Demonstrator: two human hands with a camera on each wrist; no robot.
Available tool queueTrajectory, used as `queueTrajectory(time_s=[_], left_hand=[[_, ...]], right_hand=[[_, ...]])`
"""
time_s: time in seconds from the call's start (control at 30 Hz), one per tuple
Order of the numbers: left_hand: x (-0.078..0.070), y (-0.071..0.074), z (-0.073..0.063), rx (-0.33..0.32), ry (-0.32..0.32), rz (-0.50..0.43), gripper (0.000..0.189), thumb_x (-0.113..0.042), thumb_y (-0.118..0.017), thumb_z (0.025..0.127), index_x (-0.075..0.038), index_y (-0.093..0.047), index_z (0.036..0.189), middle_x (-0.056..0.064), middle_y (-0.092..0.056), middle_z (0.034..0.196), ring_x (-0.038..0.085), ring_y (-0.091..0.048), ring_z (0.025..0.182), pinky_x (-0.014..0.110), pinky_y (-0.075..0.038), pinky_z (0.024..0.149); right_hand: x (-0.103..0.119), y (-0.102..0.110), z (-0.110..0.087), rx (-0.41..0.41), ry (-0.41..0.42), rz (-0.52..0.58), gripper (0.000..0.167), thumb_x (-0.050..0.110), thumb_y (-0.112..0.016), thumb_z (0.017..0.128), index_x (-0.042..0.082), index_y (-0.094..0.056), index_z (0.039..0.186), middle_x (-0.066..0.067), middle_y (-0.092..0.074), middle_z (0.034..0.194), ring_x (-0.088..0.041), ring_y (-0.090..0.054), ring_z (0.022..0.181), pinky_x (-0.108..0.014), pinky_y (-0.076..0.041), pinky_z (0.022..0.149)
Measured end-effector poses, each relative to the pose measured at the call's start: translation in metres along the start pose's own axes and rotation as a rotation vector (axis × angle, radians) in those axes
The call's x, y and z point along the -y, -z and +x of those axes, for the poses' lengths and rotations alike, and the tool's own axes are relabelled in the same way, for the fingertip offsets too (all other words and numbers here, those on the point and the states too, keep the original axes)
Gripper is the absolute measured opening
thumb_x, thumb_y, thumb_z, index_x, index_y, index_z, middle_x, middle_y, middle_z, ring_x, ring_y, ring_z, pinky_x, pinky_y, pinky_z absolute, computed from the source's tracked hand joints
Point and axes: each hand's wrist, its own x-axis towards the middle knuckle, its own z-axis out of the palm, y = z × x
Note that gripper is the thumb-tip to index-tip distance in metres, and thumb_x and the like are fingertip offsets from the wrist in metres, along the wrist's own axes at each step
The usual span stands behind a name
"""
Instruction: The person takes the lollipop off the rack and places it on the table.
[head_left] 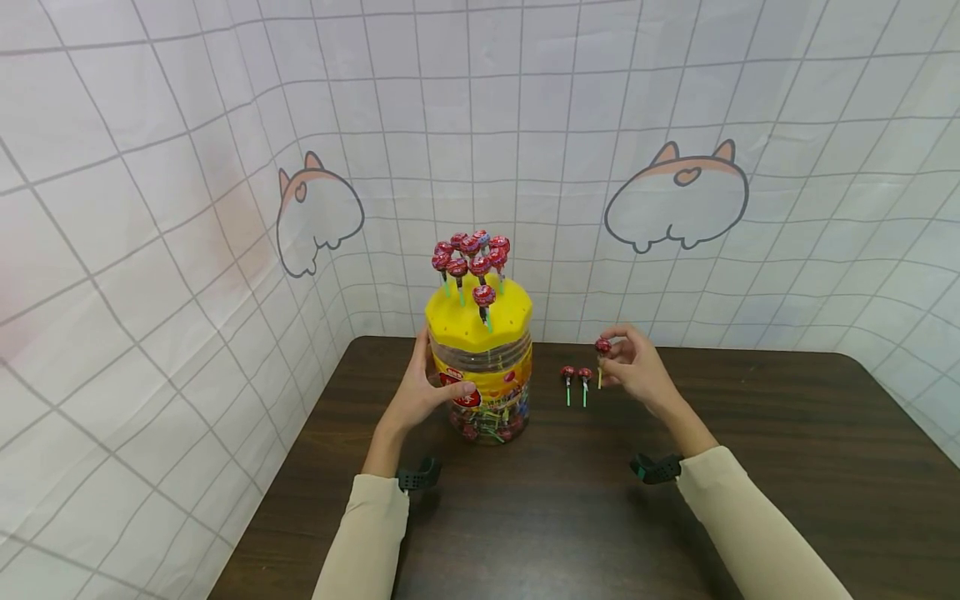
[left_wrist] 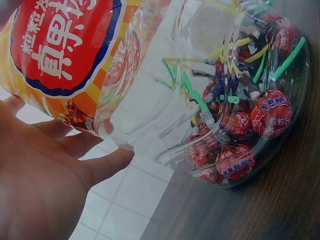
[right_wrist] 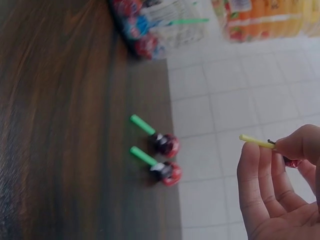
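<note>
A clear plastic candy jar [head_left: 480, 379] with a yellow lid [head_left: 465, 329] stands upright on the table. Several red-wrapped lollipops [head_left: 483, 296] stick up out of the lid, and more wrapped lollipops [left_wrist: 272, 114] lie inside at the bottom. My left hand [head_left: 422, 390] holds the jar's left side, thumb across the front label. To the right of the jar, my right hand [head_left: 637, 371] pinches a lollipop with a yellow stick [right_wrist: 257, 141], its red head [head_left: 603, 345] uppermost, above the table. Beside it are two lollipops [right_wrist: 165, 145] with green sticks, lying side by side on the table.
The dark wooden table [head_left: 555, 517] ends at the back against a white gridded curtain [head_left: 525, 108], which also hangs along the left side. A dark band [head_left: 420, 475] sits on the left wrist and another [head_left: 656, 468] on the right.
</note>
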Motion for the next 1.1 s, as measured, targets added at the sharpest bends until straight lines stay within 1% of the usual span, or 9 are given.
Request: queueTrajectory(time_s=[0.2,0.33,0.47,0.7,0.8,0.83,0.9,1.03,1.1], left_hand=[[0.002,0.000,0.000,-0.003,0.001,0.010,0.106,-0.028,-0.085,0.085,-0.043,-0.011,0.161,0.004,-0.040,0.154,0.029,-0.050,0.135,0.057,-0.046,0.112],[0.001,0.000,0.000,-0.007,0.009,0.011,0.105,-0.027,-0.084,0.086,-0.042,-0.011,0.160,0.004,-0.041,0.154,0.029,-0.049,0.136,0.058,-0.045,0.112],[0.000,0.000,-0.001,-0.008,0.016,0.011,0.106,-0.028,-0.084,0.086,-0.043,-0.011,0.160,0.004,-0.040,0.154,0.030,-0.049,0.136,0.057,-0.047,0.110],[-0.001,-0.001,-0.001,-0.008,0.021,0.006,0.105,-0.028,-0.084,0.086,-0.044,-0.011,0.160,0.004,-0.041,0.154,0.030,-0.051,0.134,0.053,-0.051,0.107],[-0.001,-0.001,-0.002,-0.009,0.025,0.008,0.105,-0.027,-0.084,0.086,-0.044,-0.011,0.160,0.005,-0.041,0.154,0.031,-0.051,0.134,0.053,-0.051,0.107],[-0.001,-0.001,-0.002,-0.009,0.026,0.009,0.105,-0.027,-0.084,0.086,-0.044,-0.011,0.160,0.005,-0.041,0.154,0.031,-0.051,0.134,0.053,-0.051,0.107],[-0.001,-0.001,-0.002,-0.013,0.031,0.011,0.106,-0.027,-0.084,0.086,-0.045,-0.011,0.160,0.004,-0.041,0.154,0.030,-0.051,0.134,0.053,-0.051,0.107],[-0.002,-0.001,-0.003,-0.012,0.027,0.019,0.105,-0.027,-0.084,0.086,-0.045,-0.011,0.160,0.005,-0.041,0.154,0.030,-0.051,0.133,0.053,-0.052,0.106],[-0.002,0.000,-0.003,-0.009,0.020,0.023,0.104,-0.026,-0.083,0.086,-0.044,-0.012,0.160,0.005,-0.041,0.154,0.031,-0.051,0.133,0.054,-0.052,0.106]], right_hand=[[-0.018,0.004,0.003,0.007,-0.083,-0.007,0.042,-0.005,-0.059,0.097,-0.004,-0.044,0.137,-0.010,-0.058,0.096,-0.014,-0.066,0.078,-0.039,-0.064,0.072],[-0.028,0.006,0.003,0.019,-0.112,-0.026,0.041,-0.005,-0.059,0.097,-0.005,-0.045,0.136,-0.011,-0.059,0.098,-0.015,-0.066,0.081,-0.040,-0.064,0.076],[-0.037,0.007,0.003,0.034,-0.125,-0.038,0.043,-0.007,-0.058,0.097,-0.006,-0.043,0.137,-0.014,-0.059,0.099,-0.016,-0.067,0.082,-0.044,-0.064,0.078],[-0.050,0.006,0.005,0.059,-0.161,-0.066,0.046,-0.007,-0.058,0.096,-0.004,-0.043,0.139,-0.012,-0.061,0.096,-0.016,-0.066,0.084,-0.041,-0.063,0.078],[-0.054,0.005,0.006,0.072,-0.169,-0.081,0.047,-0.008,-0.057,0.096,-0.003,-0.042,0.140,-0.013,-0.061,0.097,-0.019,-0.066,0.085,-0.042,-0.063,0.078],[-0.050,0.005,0.005,0.075,-0.178,-0.082,0.046,-0.008,-0.057,0.096,-0.004,-0.042,0.139,-0.014,-0.060,0.097,-0.021,-0.066,0.086,-0.043,-0.063,0.078],[-0.052,0.004,0.006,0.079,-0.186,-0.090,0.046,-0.007,-0.057,0.096,-0.003,-0.042,0.140,-0.015,-0.060,0.098,-0.022,-0.067,0.086,-0.043,-0.063,0.078],[-0.054,0.003,0.006,0.083,-0.195,-0.112,0.046,-0.007,-0.057,0.096,-0.003,-0.042,0.139,-0.016,-0.061,0.099,-0.023,-0.068,0.085,-0.040,-0.062,0.077],[-0.058,0.004,0.007,0.079,-0.191,-0.131,0.045,-0.006,-0.058,0.096,-0.002,-0.043,0.138,-0.015,-0.061,0.098,-0.020,-0.067,0.084,-0.036,-0.061,0.075]])
